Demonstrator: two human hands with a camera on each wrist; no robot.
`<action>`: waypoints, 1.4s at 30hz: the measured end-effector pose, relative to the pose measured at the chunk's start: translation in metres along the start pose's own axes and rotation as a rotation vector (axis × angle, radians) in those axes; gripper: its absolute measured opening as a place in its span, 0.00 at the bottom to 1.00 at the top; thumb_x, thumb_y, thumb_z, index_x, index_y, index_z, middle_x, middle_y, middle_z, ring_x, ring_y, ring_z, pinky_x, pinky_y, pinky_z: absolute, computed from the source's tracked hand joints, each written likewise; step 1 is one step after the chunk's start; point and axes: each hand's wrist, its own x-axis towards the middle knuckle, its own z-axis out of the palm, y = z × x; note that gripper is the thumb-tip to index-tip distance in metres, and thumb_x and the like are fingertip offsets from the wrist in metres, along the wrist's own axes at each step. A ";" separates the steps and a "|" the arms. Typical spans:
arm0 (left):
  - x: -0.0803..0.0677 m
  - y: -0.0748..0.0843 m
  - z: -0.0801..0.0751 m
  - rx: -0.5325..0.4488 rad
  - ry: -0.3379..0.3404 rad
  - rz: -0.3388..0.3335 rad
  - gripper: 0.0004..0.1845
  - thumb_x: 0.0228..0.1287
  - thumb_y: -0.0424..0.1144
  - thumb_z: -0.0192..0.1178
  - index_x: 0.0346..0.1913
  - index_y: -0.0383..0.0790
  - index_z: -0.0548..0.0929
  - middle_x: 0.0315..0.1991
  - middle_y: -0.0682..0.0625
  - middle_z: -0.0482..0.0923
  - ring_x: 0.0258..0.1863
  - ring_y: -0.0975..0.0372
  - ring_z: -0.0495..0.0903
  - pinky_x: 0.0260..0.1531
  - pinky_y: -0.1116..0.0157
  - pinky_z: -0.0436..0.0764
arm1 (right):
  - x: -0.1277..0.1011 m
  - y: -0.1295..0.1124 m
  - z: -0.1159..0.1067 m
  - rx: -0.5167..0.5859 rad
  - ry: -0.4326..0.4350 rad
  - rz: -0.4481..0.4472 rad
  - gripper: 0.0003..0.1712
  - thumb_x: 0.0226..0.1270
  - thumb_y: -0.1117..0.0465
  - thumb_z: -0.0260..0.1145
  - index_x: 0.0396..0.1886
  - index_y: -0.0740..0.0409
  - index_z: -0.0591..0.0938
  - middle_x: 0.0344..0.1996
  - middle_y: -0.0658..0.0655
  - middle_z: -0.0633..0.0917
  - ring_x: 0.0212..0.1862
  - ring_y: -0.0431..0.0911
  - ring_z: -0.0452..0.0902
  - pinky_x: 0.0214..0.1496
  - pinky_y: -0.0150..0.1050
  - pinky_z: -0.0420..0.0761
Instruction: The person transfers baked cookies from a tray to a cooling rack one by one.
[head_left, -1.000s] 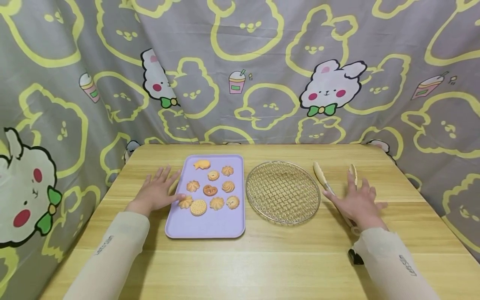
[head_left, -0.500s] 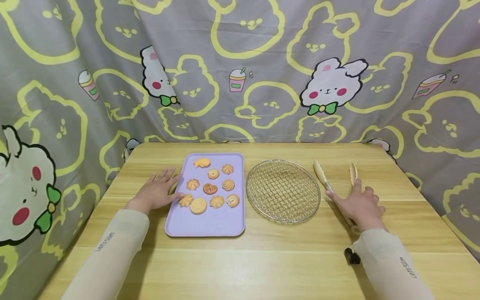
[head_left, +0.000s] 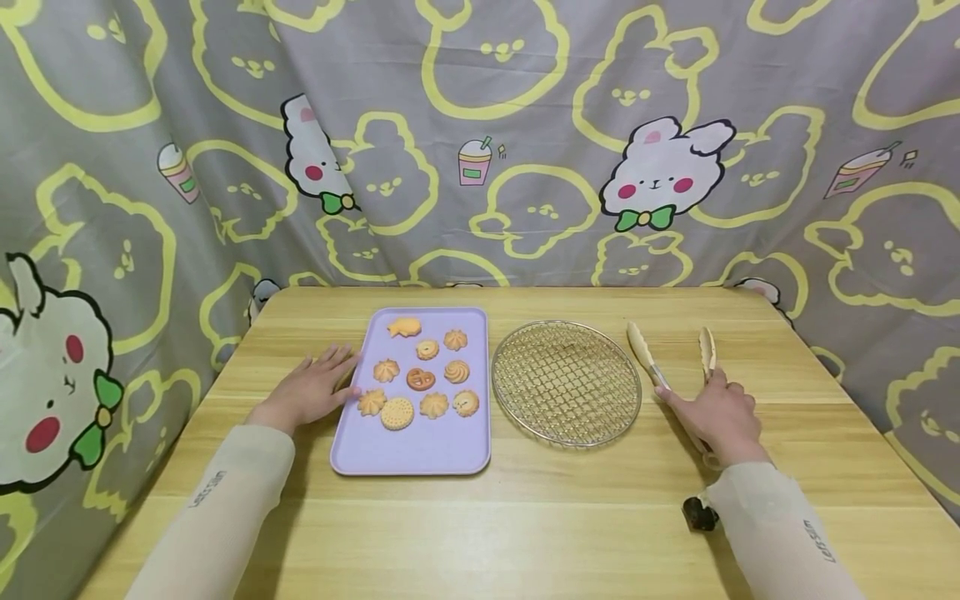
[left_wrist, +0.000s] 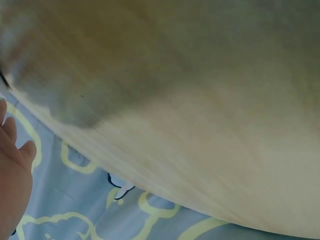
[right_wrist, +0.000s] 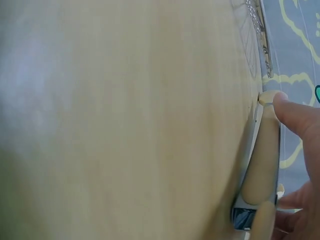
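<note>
Well left of the rack (head_left: 567,383), the left hand (head_left: 307,390) is spread wide, fingers extended, their tips at the tray's left rim. The tray (head_left: 408,450) lies just left of the rack, ten cookies (head_left: 397,413) on it. The rack lies flat on the table (head_left: 480,542). Just right of the rack, the tongs (head_left: 640,343) have their arms apart; the right hand (head_left: 722,417) holds them in a wide grip, thumb on the arm nearer the rack, fingers on the other.

Left to right on the table (head_left: 525,533): tray (head_left: 412,450), rack (head_left: 566,383), tongs (head_left: 642,348). On the tray's far and middle parts, cookies (head_left: 420,380). Behind the table, a curtain (head_left: 540,83).
</note>
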 end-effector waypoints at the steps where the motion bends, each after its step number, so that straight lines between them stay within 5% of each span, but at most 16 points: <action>1: 0.000 0.000 0.001 -0.005 0.000 0.001 0.36 0.72 0.55 0.47 0.74 0.37 0.56 0.73 0.37 0.48 0.72 0.43 0.43 0.66 0.40 0.46 | 0.000 0.000 0.000 0.005 0.000 -0.003 0.71 0.54 0.20 0.50 0.68 0.81 0.45 0.49 0.84 0.62 0.47 0.76 0.60 0.35 0.64 0.71; 8: 0.000 -0.004 0.007 -0.039 0.005 0.013 0.35 0.73 0.53 0.46 0.74 0.36 0.54 0.73 0.38 0.49 0.72 0.44 0.44 0.66 0.41 0.45 | 0.000 0.002 0.001 0.005 0.020 -0.033 0.68 0.56 0.22 0.50 0.60 0.88 0.55 0.44 0.83 0.64 0.44 0.74 0.62 0.37 0.62 0.72; 25: 0.001 -0.002 0.009 -0.046 0.018 0.025 0.34 0.74 0.51 0.46 0.73 0.32 0.55 0.73 0.37 0.49 0.72 0.44 0.46 0.67 0.42 0.48 | -0.003 -0.004 0.004 0.031 0.056 -0.005 0.66 0.54 0.26 0.59 0.57 0.90 0.58 0.41 0.80 0.66 0.43 0.72 0.64 0.40 0.61 0.72; 42: -0.001 0.001 0.008 -0.054 0.019 0.020 0.34 0.74 0.49 0.46 0.73 0.32 0.55 0.73 0.38 0.49 0.72 0.44 0.46 0.67 0.43 0.48 | -0.001 0.002 0.003 0.119 0.052 -0.003 0.68 0.57 0.28 0.58 0.66 0.86 0.45 0.50 0.86 0.59 0.43 0.74 0.67 0.37 0.62 0.74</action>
